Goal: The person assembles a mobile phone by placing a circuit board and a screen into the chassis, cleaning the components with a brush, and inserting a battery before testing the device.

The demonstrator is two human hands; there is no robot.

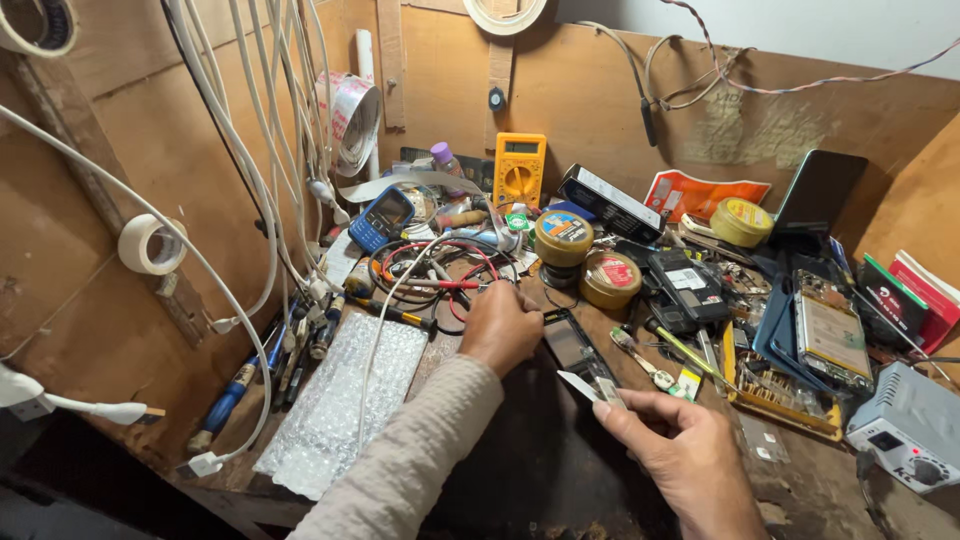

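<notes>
The work in hand is on a dark, flat phone part, seemingly a screen or frame, lying on the desk just in front of the person.

The left hand rests on the near left end of that part, fingers curled down over it in a closed grip that pins it to the desk.

The right hand holds a thin, pale pointed blade or pry tool pinched between thumb and fingers; its tip lies at the lower edge of the phone part, touching it or very nearly so. I cannot tell from here whether the tip has gone under the edge.

Judged from how things lie, the job stands at an early or middle stage: the part is held steady and the tool is presented to its edge, but no piece has visibly lifted or come away from it. Any separating or cleaning along the edge appears yet to be done.

Nearby:
- Two round tins of flux or paste stand just beyond the part.
- A yellow multimeter leans against the back board.
- A sheet of bubble wrap lies to the left.
- An opened phone, circuit side up, lies to the right beside a grey soldering station.
- Screwdrivers line the left edge.
</notes>
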